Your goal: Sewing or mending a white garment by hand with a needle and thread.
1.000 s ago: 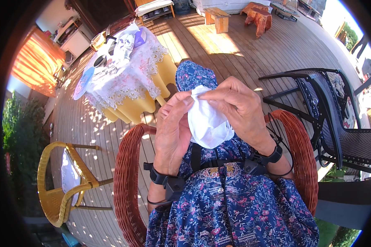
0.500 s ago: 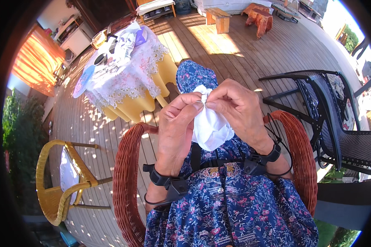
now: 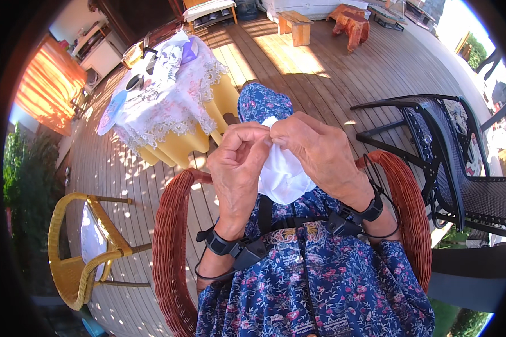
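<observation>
Both hands are up over the lap now, and everything centres on the white cloth, bunched at its narrow top, its wider lower part hanging in front of the blue floral clothing. Here's the right hand, thumb and forefinger pinching that gathered upper end; and the left hand meets it fingertip to fingertip, thumb and forefinger pressed together right at the cloth, though whether they nip the fabric or something finer, I can't tell. So how far along? The gathering at the top is in place, I'd judge, but the detail there looks unfinished: both hands are occupied at that one spot, and the cloth hasn't been set down. Any knot or stitch is hidden behind the knuckles, so no calling that one. The lower folds hang loose, held by neither hand, between the arms of the red-brown wicker chair.
</observation>
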`<move>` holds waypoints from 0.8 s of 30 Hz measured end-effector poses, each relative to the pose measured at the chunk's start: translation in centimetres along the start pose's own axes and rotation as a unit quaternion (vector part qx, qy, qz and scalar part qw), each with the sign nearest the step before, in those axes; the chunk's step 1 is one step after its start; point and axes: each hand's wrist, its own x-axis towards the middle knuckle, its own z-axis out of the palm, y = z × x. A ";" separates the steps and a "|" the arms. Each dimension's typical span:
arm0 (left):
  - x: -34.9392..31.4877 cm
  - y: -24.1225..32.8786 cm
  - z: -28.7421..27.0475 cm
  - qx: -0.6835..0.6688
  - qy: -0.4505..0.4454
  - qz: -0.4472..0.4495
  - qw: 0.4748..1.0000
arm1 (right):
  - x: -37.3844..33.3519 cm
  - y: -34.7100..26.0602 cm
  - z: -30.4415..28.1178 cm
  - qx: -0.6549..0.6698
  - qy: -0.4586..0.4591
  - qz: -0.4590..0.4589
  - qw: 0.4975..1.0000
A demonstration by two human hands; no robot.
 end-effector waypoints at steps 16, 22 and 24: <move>0.7 -0.6 -0.2 -0.174 0.022 -0.056 0.983 | 3.0 -2.5 -2.2 0.375 0.119 -0.090 0.915; 0.9 -1.5 -1.6 -0.212 0.030 -0.115 0.970 | 0.5 -5.1 -8.5 0.436 0.191 -0.167 0.863; 1.0 -1.1 -1.1 -0.219 0.023 -0.117 0.968 | -0.7 -5.7 -10.6 0.354 0.223 -0.221 0.881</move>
